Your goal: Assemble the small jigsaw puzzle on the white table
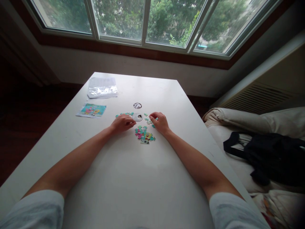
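A small, partly joined jigsaw puzzle (145, 135) in teal, pink and yellow lies on the white table (133, 178). Loose teal pieces (125, 114) are scattered just beyond it. My left hand (122, 123) rests palm down on the table left of the puzzle, fingers curled, beside a round white lid (137, 117). My right hand (160, 122) is to the right, fingers bent in a pinch over loose pieces (149, 121); what it grips is too small to name.
A colourful picture card (91, 110) lies at the left of the table, a clear plastic bag (102, 87) beyond it, and a round cable hole (137, 105) near the middle. A black bag (269, 156) sits on a white couch to the right. Windows are ahead.
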`<state>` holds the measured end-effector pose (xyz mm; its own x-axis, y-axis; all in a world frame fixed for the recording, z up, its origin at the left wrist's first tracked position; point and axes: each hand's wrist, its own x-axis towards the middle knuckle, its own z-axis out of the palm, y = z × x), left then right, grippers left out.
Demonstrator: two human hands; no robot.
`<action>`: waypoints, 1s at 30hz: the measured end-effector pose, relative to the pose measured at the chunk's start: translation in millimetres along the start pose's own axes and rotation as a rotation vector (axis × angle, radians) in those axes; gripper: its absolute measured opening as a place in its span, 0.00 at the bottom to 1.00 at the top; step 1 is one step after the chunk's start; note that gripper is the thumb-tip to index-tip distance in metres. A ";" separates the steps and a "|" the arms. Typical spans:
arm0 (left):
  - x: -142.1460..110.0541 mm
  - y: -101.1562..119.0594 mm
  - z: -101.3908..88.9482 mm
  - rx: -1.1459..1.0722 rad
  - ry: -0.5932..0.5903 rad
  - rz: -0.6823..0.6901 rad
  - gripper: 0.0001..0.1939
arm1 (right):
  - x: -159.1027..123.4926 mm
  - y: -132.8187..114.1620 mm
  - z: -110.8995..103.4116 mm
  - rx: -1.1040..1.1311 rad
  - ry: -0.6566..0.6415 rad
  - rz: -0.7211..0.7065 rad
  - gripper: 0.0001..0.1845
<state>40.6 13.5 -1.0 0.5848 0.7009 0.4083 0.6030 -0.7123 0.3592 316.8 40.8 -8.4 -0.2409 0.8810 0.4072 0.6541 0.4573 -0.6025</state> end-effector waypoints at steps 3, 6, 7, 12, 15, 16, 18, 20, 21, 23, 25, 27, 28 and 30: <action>-1.7 -8.0 -2.8 0.084 0.101 -0.092 0.16 | 2.3 7.9 -5.4 -0.003 0.034 0.025 0.09; -3.6 -14.9 -5.4 0.150 0.168 -0.192 0.15 | 4.4 14.7 -8.8 -0.020 0.062 0.045 0.09; -4.1 -16.9 -6.0 0.168 0.185 -0.222 0.15 | 5.0 16.8 -9.5 -0.025 0.074 0.051 0.09; -7.1 -25.1 -8.1 0.227 0.245 -0.348 0.16 | 8.2 29.0 -12.0 -0.046 0.118 0.085 0.10; -8.8 -29.5 -9.0 0.244 0.268 -0.408 0.15 | 10.2 36.6 -13.5 -0.046 0.143 0.096 0.10; -9.2 -30.8 -9.3 0.246 0.273 -0.426 0.15 | 10.7 38.5 -14.1 -0.043 0.152 0.101 0.10; -9.8 -33.1 -9.6 0.244 0.281 -0.462 0.14 | 11.3 41.0 -15.0 -0.039 0.162 0.111 0.10; -10.2 -35.1 -9.3 0.238 0.285 -0.494 0.14 | 11.2 41.4 -15.4 -0.043 0.160 0.117 0.11; -10.4 -36.1 -8.9 0.234 0.285 -0.506 0.13 | 11.0 41.1 -15.4 -0.046 0.155 0.118 0.11; -11.0 -38.3 -7.7 0.229 0.279 -0.516 0.13 | 10.2 39.6 -14.8 -0.055 0.146 0.119 0.11; -11.5 -40.6 -6.4 0.224 0.275 -0.516 0.13 | 9.1 37.9 -13.9 -0.064 0.143 0.115 0.11; -11.9 -42.7 -5.9 0.212 0.271 -0.513 0.13 | 8.2 36.3 -13.0 -0.072 0.138 0.098 0.10; -12.0 -43.4 -6.1 0.203 0.268 -0.514 0.13 | 7.8 35.5 -12.7 -0.077 0.133 0.087 0.10; -11.8 -44.1 -7.5 0.177 0.254 -0.520 0.13 | 7.2 34.0 -12.5 -0.091 0.121 0.069 0.10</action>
<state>3.1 36.4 -15.3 0.0540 0.9096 0.4119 0.8690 -0.2460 0.4294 346.2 61.2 -17.3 -0.1086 0.8863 0.4503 0.7293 0.3788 -0.5698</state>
